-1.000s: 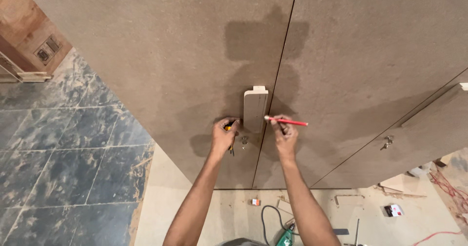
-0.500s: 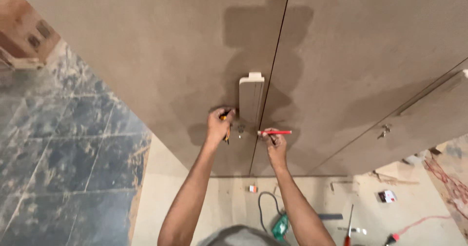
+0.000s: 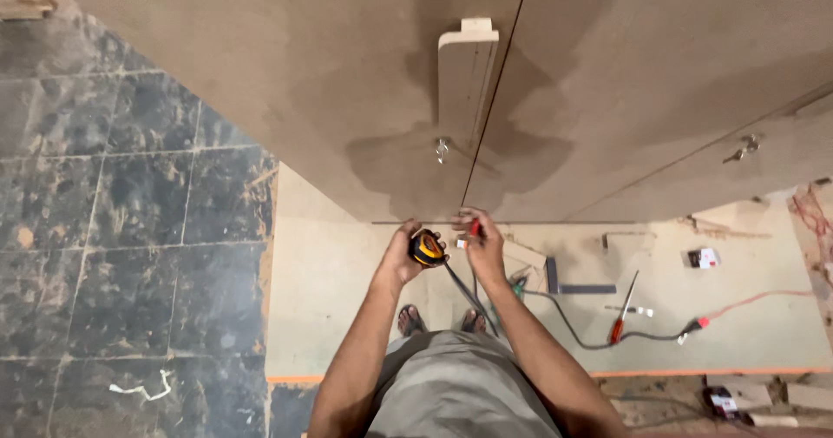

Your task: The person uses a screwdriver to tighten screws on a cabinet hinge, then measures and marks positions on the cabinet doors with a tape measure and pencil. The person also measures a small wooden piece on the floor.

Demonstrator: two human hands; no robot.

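Observation:
My left hand (image 3: 403, 254) grips a yellow and black tape measure (image 3: 427, 248) held in front of my waist. Its dark blade (image 3: 468, 295) hangs down toward my feet. My right hand (image 3: 482, 243) is closed around a red pencil (image 3: 474, 228), right beside the tape measure. Both hands are well below the brown board doors (image 3: 304, 73). A narrow wooden handle piece (image 3: 467, 78) stands on the left door next to the vertical gap, with a small metal fitting (image 3: 442, 150) under it.
A pale sheet (image 3: 330, 273) covers the floor under me, with dark stone tiles (image 3: 113, 230) to the left. On the sheet at the right lie a metal square (image 3: 573, 286), a red screwdriver (image 3: 620, 321), a cable (image 3: 642, 329) and a small box (image 3: 703, 257).
Both hands have come down off the door to waist height. The view has tilted down, so my legs and the floor tools now show. The pencil left the door surface.

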